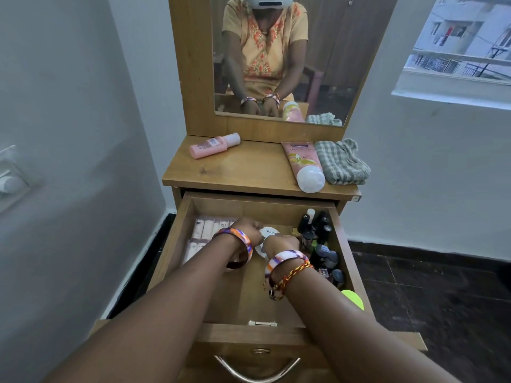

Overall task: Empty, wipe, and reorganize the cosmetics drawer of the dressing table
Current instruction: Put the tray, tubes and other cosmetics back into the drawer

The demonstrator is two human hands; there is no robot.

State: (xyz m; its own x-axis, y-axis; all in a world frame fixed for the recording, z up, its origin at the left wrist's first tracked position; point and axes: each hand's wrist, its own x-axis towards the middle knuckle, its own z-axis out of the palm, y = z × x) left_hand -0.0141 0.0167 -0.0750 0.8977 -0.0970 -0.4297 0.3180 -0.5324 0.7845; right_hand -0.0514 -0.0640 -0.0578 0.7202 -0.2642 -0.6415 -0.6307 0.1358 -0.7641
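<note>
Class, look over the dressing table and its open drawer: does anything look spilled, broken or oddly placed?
Nothing spilled or broken. The pink bottle and pink tube lie on their sides on the tabletop, the tube's cap overhanging the front edge. The checked cloth lies crumpled beside it.

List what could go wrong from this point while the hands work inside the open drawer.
1. The right hand works right beside the upright dark bottles packed along the drawer's right side; a wrist or bangle could topple them.
2. The pink tube lies with its white cap at the tabletop's front edge, above the open drawer; a nudge might roll it off.
3. Both hands meet on the white round container, so it could slip during handover.
</note>
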